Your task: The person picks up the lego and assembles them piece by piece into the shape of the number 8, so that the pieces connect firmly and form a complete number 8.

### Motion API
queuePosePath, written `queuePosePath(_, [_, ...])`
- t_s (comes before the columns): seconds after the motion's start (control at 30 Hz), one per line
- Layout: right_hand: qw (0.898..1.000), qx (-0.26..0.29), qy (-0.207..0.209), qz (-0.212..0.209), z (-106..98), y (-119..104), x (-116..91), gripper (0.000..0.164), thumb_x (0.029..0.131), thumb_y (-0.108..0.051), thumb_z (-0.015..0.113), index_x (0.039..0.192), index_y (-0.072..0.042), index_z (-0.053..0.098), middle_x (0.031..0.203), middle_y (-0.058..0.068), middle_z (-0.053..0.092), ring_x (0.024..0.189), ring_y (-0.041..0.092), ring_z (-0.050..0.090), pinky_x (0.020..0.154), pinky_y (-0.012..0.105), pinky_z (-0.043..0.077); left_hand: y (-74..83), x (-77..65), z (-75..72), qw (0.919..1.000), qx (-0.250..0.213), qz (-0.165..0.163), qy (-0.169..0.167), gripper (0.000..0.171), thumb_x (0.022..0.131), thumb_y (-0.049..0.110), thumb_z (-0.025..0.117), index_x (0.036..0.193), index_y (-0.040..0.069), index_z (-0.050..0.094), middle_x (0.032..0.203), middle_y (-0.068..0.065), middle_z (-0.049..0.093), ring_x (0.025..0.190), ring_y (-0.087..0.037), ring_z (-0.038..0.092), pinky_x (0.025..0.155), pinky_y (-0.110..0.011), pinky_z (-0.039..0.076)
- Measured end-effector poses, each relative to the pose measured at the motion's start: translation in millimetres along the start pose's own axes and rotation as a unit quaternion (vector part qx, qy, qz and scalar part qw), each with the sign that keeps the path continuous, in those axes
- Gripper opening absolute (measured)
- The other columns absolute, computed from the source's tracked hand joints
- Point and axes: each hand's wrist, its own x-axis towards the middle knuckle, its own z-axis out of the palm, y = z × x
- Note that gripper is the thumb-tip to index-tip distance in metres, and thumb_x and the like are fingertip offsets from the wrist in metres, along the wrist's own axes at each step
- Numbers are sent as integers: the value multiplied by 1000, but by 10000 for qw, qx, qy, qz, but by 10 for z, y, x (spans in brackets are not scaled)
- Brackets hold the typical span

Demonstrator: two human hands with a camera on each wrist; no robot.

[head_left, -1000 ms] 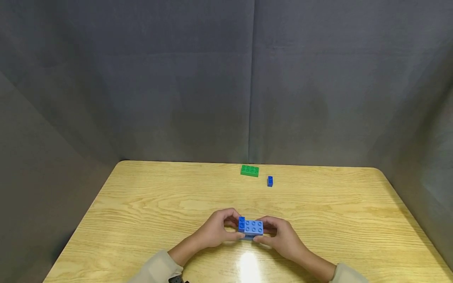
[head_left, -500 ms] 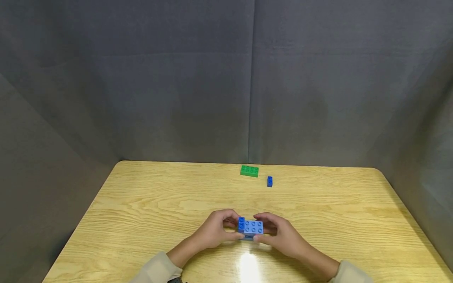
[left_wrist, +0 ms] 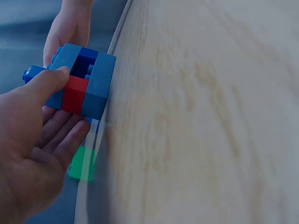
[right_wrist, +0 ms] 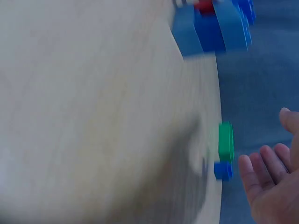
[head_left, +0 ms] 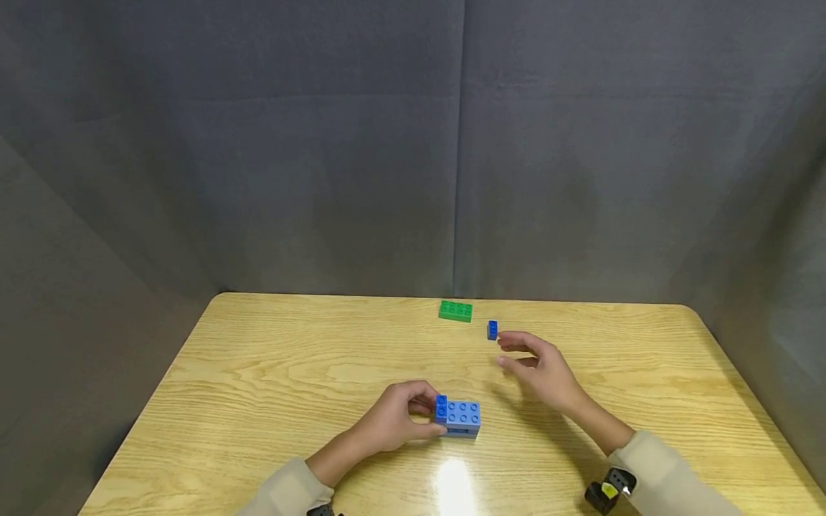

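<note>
Right hand (head_left: 547,371) holds nothing: its fingers are relaxed and lightly bent, thumb apart, with the fingertips just beside a loose small blue brick (head_left: 492,330) on the table (head_left: 290,358). From the head view contact is hard to judge, though the right wrist view shows a gap. Left hand (head_left: 399,419) grips the left end of a blue brick stack (head_left: 463,413), which is nearer the person than the loose bricks. A darker blue brick (head_left: 442,408) sits on top at that end, and a red brick (left_wrist: 74,94) stands between the stack's upper and lower layers. Farther out, near the table's back edge, lies a green brick (head_left: 455,311), with dark cloth (head_left: 323,179) beyond.

A sideways brush of the right fingertips could knock the small brick askew; uneven pressure from the left thumb, with the stack's other end unsupported by a hand, could twist it or loosen a poorly seated brick.

The stack's underside is hidden, so whether it rests on the table cannot be told; the head view hides the red brick, and the right wrist view blurs the stack and cuts it off at the top
</note>
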Motion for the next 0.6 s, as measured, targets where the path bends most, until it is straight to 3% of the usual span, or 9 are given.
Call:
queuePosePath(0.33, [9979,-633,-45,152,-184,242,422,55,97,-13,71,146,2,49,140,25,56,127,41,53,94,54,53,14,6,-4,10000,7,-18,-37,30,82,2,85,107,3,68,104,-3,69,95,-9,68,87,-23,56])
queuePosePath(0.6, [9965,-764,-96,325,-143,374,640,56,96,-12,73,144,6,51,140,26,56,126,41,53,100,56,49,20,6,-10,10000,-30,-43,-26,29,82,1,85,105,3,68,103,-2,69,94,-9,68,87,-24,56])
